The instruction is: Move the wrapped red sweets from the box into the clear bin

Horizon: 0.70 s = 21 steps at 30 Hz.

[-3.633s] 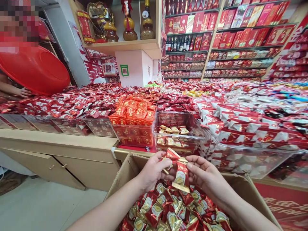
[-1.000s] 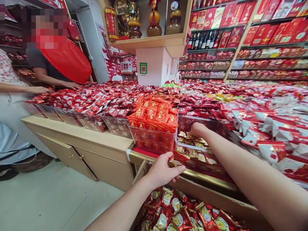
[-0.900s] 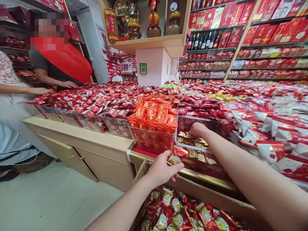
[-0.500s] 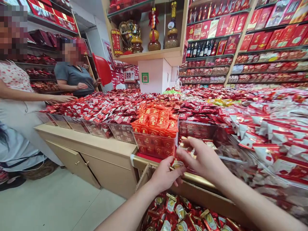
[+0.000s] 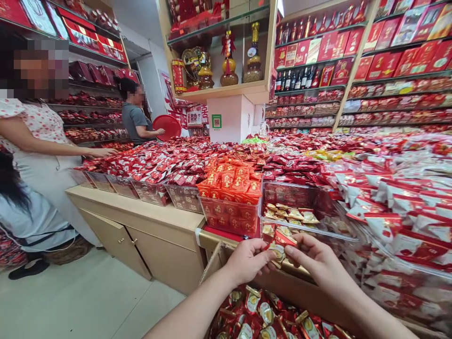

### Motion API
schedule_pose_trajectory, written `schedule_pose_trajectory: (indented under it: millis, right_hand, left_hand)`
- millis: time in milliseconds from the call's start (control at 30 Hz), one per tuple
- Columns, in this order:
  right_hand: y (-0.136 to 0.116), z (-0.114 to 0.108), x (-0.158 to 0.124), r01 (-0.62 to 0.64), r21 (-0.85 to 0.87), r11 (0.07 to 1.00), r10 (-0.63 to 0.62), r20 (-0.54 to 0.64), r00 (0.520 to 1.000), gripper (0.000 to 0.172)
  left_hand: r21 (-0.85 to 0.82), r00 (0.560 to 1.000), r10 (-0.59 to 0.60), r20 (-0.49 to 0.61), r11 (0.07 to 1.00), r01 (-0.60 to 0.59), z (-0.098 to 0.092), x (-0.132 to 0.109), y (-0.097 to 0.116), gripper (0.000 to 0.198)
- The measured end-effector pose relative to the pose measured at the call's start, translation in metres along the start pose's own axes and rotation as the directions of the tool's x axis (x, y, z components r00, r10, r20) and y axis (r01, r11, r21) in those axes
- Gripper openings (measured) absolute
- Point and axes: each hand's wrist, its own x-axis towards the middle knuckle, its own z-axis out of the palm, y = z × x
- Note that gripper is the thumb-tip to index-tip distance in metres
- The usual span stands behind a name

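Packets [image 5: 280,241], a small bunch in red and gold wrap, sit pinched between the two grips, at their fingertips. The left grip [image 5: 247,261] is closed on the bunch from the left, thumb on top. The right grip [image 5: 318,262] meets it from the right, with thumb and forefinger closed on the same bunch. The bunch is held just in front of the near wall of a clear tub [image 5: 289,192] and above the far edge of a cardboard box [image 5: 214,258]. The tub holds a thin layer of gold-wrapped sweets [image 5: 293,214]. The box below the grips is filled with more red-and-gold packets [image 5: 261,313].

Just left of the tub stands another tub heaped with orange-red packets [image 5: 231,181]. Further tubs of red sweets run leftward along the beige worktop [image 5: 141,213]. To the right lie heaps of red-and-white packets [image 5: 384,202]. At the left a person in a floral top rests a hand [image 5: 105,151] on the sweets. Further back a person in a grey top holds a red basin [image 5: 168,126]. Shelves of red boxes and bottles fill the back wall.
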Motion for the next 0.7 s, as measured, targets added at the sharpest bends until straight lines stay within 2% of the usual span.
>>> schedule_pose_trajectory:
  millis: [133, 233, 467, 533, 567, 633, 667, 700]
  right_hand:
    - [-0.001, 0.004, -0.001, -0.075, 0.103, 0.992, 0.08, -0.042, 0.996, 0.027]
    - [-0.001, 0.005, -0.001, -0.075, 0.142, 0.987, 0.081, -0.038, 0.996, 0.027]
    - [0.007, 0.009, 0.0, -0.119, 0.246, 0.962, 0.129, -0.024, 0.991, 0.027]
    - [0.01, 0.008, 0.001, -0.133, 0.281, 0.951, 0.145, -0.022, 0.989, 0.026]
    - [0.012, 0.008, 0.001, -0.145, 0.299, 0.943, 0.158, -0.019, 0.987, 0.026]
    - [0.013, 0.006, 0.002, -0.179, 0.342, 0.922, 0.192, -0.007, 0.981, 0.026]
    - [0.014, 0.006, 0.003, -0.195, 0.363, 0.911, 0.208, 0.003, 0.978, 0.026]
    - [0.013, 0.005, 0.003, -0.21, 0.377, 0.902, 0.222, 0.011, 0.975, 0.027]
  left_hand:
    - [0.027, 0.999, 0.016, -0.029, 1.0, -0.015, 0.002, 0.0, 0.001, 0.034]
    - [0.029, 0.997, 0.047, -0.064, 0.999, -0.045, 0.003, -0.001, 0.003, 0.035]
    - [0.067, 0.997, 0.051, -0.049, 0.997, -0.047, 0.0, 0.006, -0.002, 0.034]
    - [0.071, 0.993, 0.041, -0.114, 0.997, -0.033, 0.001, 0.008, -0.002, 0.033]
    - [0.084, 0.983, 0.064, -0.172, 0.995, -0.05, 0.003, 0.006, 0.001, 0.032]
    - [0.146, 0.94, 0.193, -0.281, 0.977, -0.157, 0.011, -0.007, 0.015, 0.029]
    - [0.199, 0.903, 0.305, -0.302, 0.947, -0.253, 0.017, -0.018, 0.026, 0.027]
    - [0.232, 0.879, 0.395, -0.269, 0.912, -0.338, 0.024, -0.032, 0.038, 0.026]
